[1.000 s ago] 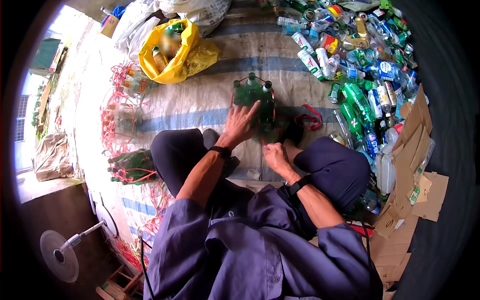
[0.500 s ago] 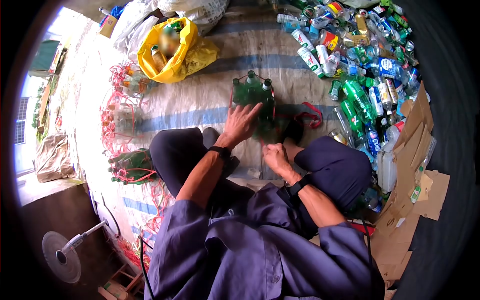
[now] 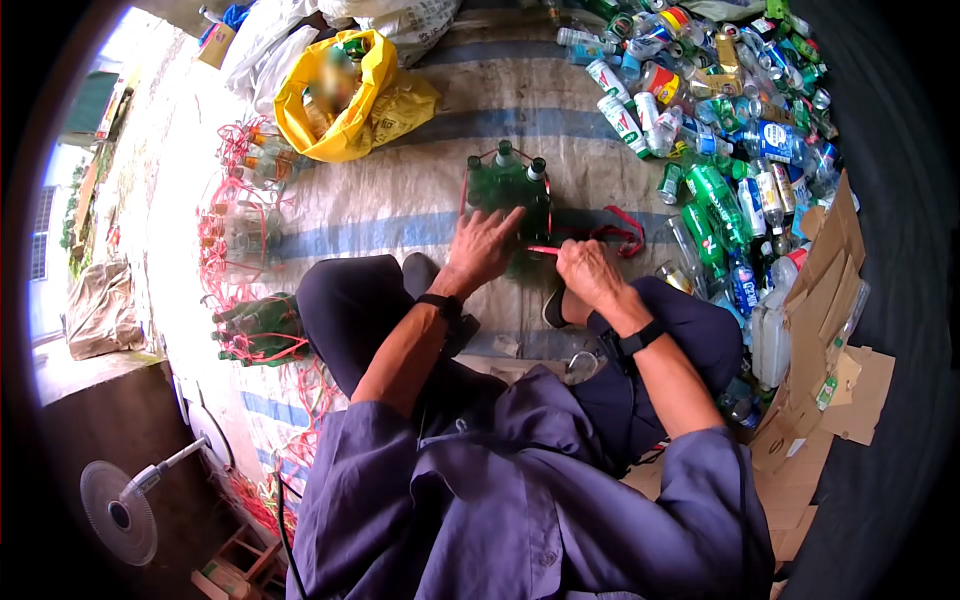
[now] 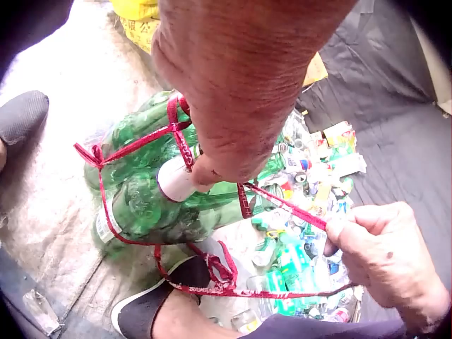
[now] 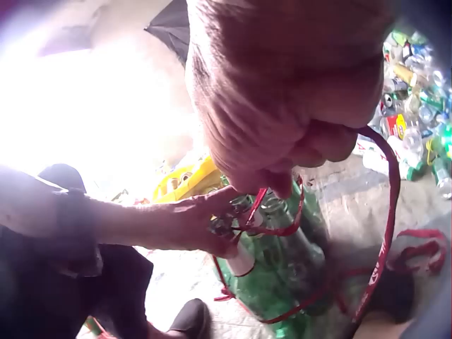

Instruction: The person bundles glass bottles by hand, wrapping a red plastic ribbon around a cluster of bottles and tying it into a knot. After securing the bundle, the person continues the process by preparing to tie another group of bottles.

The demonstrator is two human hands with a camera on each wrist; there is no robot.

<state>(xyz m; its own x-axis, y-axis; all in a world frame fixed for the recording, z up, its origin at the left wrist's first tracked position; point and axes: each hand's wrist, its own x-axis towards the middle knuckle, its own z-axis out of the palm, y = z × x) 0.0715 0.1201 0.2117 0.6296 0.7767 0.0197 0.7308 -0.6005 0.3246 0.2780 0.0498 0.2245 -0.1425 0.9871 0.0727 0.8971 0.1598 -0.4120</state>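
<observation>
A bundle of green bottles [image 3: 508, 188] stands on the striped sheet, bound round with red strap. The left hand [image 3: 480, 242] grips its near side, and in the left wrist view its thumb rests against the white neck label [image 4: 175, 179] of one bottle. Just right of the bundle, the right hand [image 3: 596, 277] pinches the red strap [image 4: 300, 214], which stretches taut from the bottle necks to its fingers. The strap's long tail [image 5: 383, 254] hangs from this hand in the right wrist view. The right hand's palm side is hidden in the head view.
Tied bottle bundles [image 3: 262, 325] line the left side. A yellow bag [image 3: 388, 70] stands at the back left. Loose bottles and cans [image 3: 715, 195] heap up on the right, beside cardboard [image 3: 815, 290]. A fan [image 3: 120, 512] is at lower left.
The right hand has moved up and to the right from the bundle's near side, drawing the strap level beside the bottles. The left hand stays on the bundle.
</observation>
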